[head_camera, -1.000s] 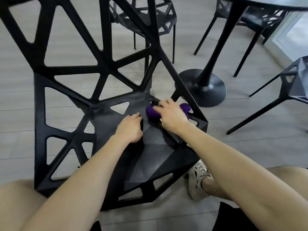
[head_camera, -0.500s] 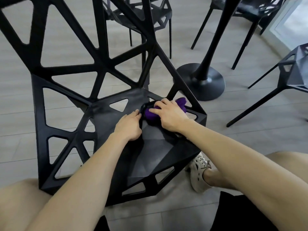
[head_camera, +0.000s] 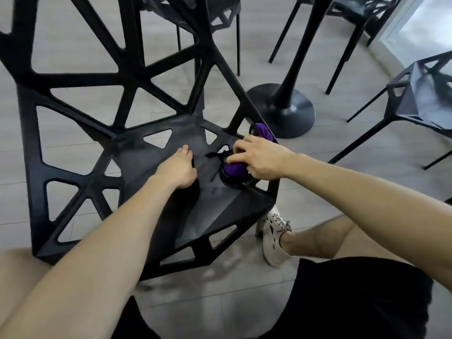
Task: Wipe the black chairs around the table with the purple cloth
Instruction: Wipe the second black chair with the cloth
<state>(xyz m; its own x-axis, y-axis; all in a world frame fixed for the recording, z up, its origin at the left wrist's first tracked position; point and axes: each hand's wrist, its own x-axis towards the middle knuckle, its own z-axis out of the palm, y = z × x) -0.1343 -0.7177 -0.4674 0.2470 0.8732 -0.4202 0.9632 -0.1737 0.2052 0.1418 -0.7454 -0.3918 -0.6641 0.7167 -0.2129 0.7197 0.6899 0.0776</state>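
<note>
A black chair (head_camera: 151, 155) with triangular cut-outs fills the left and middle of the view, its seat facing me. My right hand (head_camera: 259, 159) grips the bunched purple cloth (head_camera: 234, 168) against the seat's right side, near the edge; a purple end sticks out behind the hand. My left hand (head_camera: 178, 168) rests on the middle of the seat, fingers curled over a ridge, a short way left of the cloth. Most of the cloth is hidden under my right hand.
The round black table base (head_camera: 283, 108) and its column stand just behind the chair. Another black chair (head_camera: 420, 99) is at the right, and more chairs (head_camera: 220, 13) stand at the back. My knees and a white shoe (head_camera: 275, 236) are close to the chair's front.
My right hand has slid the cloth slightly toward me and to the right along the seat. My left hand has stayed on the seat. The view has dropped closer to the chair.
</note>
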